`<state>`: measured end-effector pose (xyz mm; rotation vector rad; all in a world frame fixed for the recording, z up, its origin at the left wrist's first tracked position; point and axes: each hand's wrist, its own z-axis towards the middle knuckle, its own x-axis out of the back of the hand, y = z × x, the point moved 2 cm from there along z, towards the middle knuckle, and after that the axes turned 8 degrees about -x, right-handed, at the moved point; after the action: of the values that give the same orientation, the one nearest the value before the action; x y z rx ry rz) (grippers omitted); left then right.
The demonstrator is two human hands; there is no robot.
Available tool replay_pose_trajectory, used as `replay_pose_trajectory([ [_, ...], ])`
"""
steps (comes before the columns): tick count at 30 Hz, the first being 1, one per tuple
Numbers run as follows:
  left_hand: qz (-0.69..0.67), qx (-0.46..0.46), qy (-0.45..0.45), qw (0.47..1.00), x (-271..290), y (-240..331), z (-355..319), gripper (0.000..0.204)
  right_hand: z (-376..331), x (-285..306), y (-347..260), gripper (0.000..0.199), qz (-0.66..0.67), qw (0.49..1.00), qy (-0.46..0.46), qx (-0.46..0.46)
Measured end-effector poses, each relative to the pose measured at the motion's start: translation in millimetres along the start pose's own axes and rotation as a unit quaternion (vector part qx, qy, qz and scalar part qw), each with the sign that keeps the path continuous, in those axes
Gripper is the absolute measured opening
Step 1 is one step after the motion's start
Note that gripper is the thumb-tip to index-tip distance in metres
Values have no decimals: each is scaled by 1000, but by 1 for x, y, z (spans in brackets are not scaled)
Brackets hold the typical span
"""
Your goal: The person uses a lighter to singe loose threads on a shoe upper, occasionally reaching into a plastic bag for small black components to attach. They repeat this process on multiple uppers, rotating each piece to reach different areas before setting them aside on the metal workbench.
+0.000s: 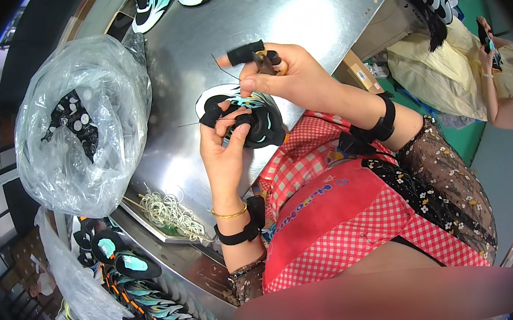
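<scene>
A black, white and teal sneaker (260, 122) lies on the metal tabletop in front of me. My left hand (224, 141) is closed at its opening, with thumb and fingers pinching its dark upper part. A thin dark strand sticks out to the left of these fingers. Above the shoe, my right hand (288, 73) is closed round a small brownish metal tool (267, 62) that looks like thread snips. Another thin dark strand curves by its fingertips. Black covers wrap some fingers on both hands. What exactly the left fingertips pinch inside the shoe is hidden.
A clear plastic bag (118, 68) with black pieces stands at the left. A tray of pale loops (172, 214) sits near the table's left edge. More sneakers (158, 3) lie at the far edge; shoe parts (159, 299) line the lower left. Another person's arm (507, 102) is at right.
</scene>
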<state>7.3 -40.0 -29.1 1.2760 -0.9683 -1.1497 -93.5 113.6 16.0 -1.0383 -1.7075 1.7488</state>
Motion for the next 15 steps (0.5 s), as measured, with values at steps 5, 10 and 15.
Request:
replay_pose_trajectory([
  [5, -44, 11, 30, 998, 0, 8, 0, 38, -14, -5, -7, 12, 13, 997, 29, 65],
  [10, -204, 44, 75, 975, 1, 24, -2, 26, -20, -6, 9, 16, -335, 933, 63, 113],
  [15, -274, 57, 91, 956, 4, 21, 0, 27, -21, -15, 6, 15, -261, 964, 38, 40],
])
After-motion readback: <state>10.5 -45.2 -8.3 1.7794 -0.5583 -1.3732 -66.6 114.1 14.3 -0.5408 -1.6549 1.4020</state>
